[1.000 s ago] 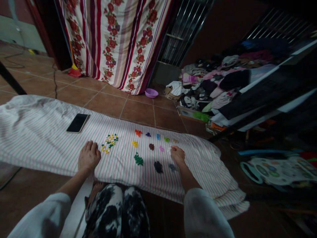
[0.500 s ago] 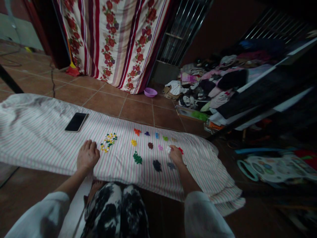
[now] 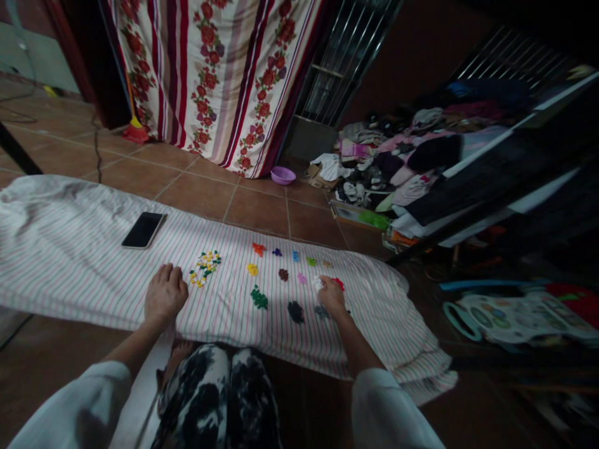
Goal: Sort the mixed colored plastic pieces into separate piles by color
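My right hand (image 3: pixel 332 295) reaches down to a small pile of white pieces (image 3: pixel 317 282), thumb and fingertips together at its edge. What lies between those fingertips is too small to make out. Red pieces (image 3: pixel 339 284) show just beyond this hand, and grey pieces (image 3: pixel 321 311) lie beside its wrist. My left hand (image 3: pixel 166 292) rests on the striped cloth (image 3: pixel 224 312) with its fingers curled under. Right of it, yellow, green and white pieces form a loose ring-like figure (image 3: pixel 204 268). Sorted piles include dark green pieces (image 3: pixel 259 298), black pieces (image 3: pixel 295 312) and yellow pieces (image 3: pixel 253 269).
A phone (image 3: pixel 143 230) lies on the cloth at the left. Orange (image 3: pixel 258 249), brown (image 3: pixel 283 274) and pink piles (image 3: pixel 302 278) sit among others. Beyond are a purple basin (image 3: pixel 282 175), a floral curtain (image 3: pixel 210 81) and heaped clothes (image 3: pixel 397 156).
My right hand stays at the white pile with only a slight shift of its fingers. The left hand keeps its place. The view has turned a little.
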The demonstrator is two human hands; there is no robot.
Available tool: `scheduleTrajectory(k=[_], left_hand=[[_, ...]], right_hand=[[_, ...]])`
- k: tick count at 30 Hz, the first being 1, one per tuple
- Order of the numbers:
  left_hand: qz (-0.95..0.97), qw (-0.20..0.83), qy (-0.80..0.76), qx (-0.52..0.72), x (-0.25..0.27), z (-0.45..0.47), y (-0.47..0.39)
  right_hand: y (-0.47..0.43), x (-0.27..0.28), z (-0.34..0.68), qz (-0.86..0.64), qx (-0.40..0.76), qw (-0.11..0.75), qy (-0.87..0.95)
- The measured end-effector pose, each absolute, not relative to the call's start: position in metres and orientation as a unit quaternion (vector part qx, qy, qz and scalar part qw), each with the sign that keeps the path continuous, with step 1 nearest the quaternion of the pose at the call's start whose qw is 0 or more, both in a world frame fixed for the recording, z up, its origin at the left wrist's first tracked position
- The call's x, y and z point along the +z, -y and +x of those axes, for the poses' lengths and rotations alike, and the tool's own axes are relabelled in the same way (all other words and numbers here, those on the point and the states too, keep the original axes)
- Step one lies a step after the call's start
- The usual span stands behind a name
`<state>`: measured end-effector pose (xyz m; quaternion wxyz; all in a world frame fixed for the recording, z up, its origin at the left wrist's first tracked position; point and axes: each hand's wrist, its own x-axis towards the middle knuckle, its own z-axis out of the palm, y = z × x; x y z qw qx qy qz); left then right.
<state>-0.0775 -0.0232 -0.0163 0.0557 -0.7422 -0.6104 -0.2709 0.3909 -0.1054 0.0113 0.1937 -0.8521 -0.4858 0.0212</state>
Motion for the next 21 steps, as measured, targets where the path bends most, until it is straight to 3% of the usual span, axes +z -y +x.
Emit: scheduleTrajectory(k=[15,21], left_hand=[[-0.763,0.055,0.59,-0.258,-0.014,-0.082,0.022],[-0.778,0.066,0.586,-0.217,-0.009,-0.084,0.022]], right_hand=[[0.154,0.019,0.471,-0.767,-0.047,0.312,0.558],[0.139,0.004,0.496,-0.698,-0.03,0.302,0.649]])
